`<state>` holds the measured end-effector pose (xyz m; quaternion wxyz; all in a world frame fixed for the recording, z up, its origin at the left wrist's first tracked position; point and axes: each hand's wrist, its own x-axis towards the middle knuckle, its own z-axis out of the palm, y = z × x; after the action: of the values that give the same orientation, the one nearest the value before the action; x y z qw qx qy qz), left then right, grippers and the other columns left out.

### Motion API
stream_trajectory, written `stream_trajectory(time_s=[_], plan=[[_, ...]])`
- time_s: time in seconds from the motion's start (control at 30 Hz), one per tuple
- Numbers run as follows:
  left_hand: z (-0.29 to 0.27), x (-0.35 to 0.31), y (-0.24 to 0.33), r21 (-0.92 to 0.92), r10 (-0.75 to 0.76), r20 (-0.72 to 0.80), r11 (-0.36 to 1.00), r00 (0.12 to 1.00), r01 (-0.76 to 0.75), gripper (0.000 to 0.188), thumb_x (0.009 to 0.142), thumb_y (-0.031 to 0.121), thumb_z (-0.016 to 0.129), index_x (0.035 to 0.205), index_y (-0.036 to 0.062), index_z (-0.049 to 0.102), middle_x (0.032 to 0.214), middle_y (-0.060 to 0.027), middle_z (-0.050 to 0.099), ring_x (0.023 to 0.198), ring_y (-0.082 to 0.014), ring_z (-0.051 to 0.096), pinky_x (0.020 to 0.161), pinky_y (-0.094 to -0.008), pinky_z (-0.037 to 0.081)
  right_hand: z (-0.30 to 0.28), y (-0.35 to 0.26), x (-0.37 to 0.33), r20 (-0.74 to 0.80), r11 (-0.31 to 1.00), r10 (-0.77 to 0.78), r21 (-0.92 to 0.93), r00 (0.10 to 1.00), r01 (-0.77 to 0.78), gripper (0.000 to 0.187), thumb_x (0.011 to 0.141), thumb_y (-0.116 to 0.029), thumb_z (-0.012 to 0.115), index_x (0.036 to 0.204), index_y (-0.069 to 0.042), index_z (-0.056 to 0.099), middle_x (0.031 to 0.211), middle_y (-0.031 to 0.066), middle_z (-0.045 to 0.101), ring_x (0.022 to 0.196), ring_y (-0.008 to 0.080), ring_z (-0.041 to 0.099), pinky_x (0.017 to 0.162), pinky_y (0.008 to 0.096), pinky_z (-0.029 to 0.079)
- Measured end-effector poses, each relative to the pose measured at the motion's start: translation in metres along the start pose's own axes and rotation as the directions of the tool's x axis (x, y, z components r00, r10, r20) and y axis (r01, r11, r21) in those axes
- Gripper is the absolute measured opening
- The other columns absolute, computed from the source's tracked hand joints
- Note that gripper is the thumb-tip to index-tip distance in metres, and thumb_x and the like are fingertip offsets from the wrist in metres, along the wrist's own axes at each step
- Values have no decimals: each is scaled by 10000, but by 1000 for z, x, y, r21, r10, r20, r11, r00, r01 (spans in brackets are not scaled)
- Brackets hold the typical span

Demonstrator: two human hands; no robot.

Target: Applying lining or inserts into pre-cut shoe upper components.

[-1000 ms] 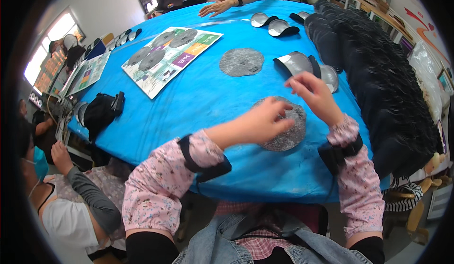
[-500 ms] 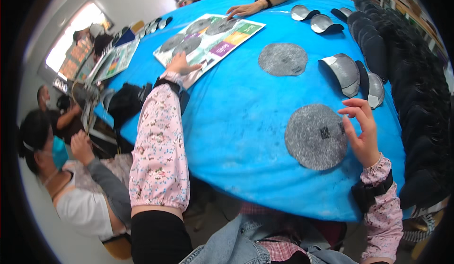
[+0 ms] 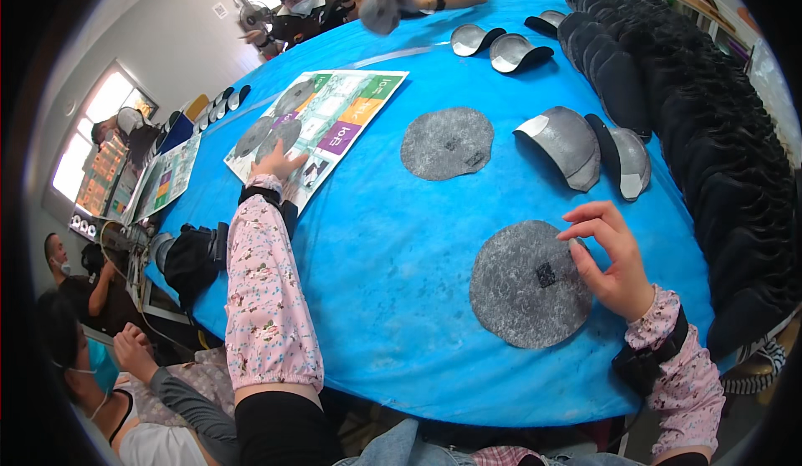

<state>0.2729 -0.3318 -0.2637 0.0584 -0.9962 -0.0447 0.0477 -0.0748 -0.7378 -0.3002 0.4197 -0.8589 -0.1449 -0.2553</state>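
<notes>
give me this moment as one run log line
left hand: fingers spread at grey disc on printed sheet | right hand: bent fingers over near disc, contact unclear | beyond: loose disc, curved pieces

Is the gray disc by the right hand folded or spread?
Spread: the gray disc lies flat on the blue tabletop, its round outline nearly all visible.

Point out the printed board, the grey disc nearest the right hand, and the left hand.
Printed board (image 3: 337,135): head view, on its purple panel.
Grey disc (image 3: 525,286): head view, middle of its upper face.
Left hand (image 3: 275,164): head view, back of the hand.
</notes>
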Motion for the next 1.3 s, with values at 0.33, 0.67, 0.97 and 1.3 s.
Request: stream_trajectory(time_s=[0.33, 0.67, 0.97, 1.3], plan=[[-1, -7, -5, 18, 41, -86, 999, 995, -39, 1189, 578, 722, 613, 1388, 17, 103, 1412, -258, 152, 1319, -350, 173, 1066, -443, 164, -4, 1, -3, -10, 1000, -30, 7, 1000, 30, 119, 757, -13, 563, 871, -26, 594, 975, 106, 529, 903, 241, 530, 790, 316, 433], [-8, -11, 0, -21, 25, 23, 999, 999, -24, 1148, 565, 737, 609, 1347, -21, 244, 1328, -210, 376, 1210, -337, 395, 1034, -415, 261, -6, 7, -6, 12, 997, 46, 69, 999, -47, 83, 785, -33, 551, 856, -24, 592, 953, 89, 533, 835, 188, 547, 697, 272, 457], [-4, -19, 2, 110, 65, -98, 992, 993, -54, 611, 681, 572, 629, 990, 45, 635, 1001, -126, 632, 968, -290, 578, 885, -519, 325, -5, 7, -4, -19, 995, 43, 88, 999, -41, 75, 795, -18, 533, 846, -14, 587, 941, 87, 544, 808, 170, 539, 705, 256, 440], [30, -36, -27, -127, 208, -370, 954, 906, -271, 345, 683, 204, 718, 950, 46, 567, 874, -147, 627, 808, -296, 599, 690, -380, 459, -7, 15, -8, -63, 994, -95, 40, 994, 97, 74, 790, -39, 541, 853, -29, 579, 888, 73, 540, 780, 178, 542, 689, 269, 445]])
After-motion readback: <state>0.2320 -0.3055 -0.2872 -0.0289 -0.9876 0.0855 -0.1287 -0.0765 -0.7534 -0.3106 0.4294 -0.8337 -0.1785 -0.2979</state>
